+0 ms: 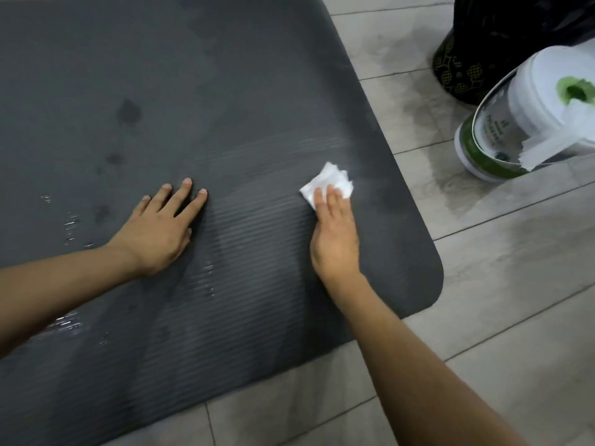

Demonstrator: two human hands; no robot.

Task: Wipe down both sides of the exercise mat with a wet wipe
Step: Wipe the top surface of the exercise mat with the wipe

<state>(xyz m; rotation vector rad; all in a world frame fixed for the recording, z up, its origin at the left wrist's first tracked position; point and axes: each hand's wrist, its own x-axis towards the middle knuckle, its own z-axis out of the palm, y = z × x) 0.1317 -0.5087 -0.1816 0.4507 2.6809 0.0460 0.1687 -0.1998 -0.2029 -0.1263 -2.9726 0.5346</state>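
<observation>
Honestly not much to read here. The only lettering is on the label of the wipes tub (489, 130), running sideways in pale print, and it's too blurry to make out. The black bag (463, 69) just has gold patterns, no words.

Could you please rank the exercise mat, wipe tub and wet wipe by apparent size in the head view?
1. exercise mat, by far the largest.
2. wipe tub, though the frame edge cuts it off.
3. wet wipe, the smallest.
</observation>
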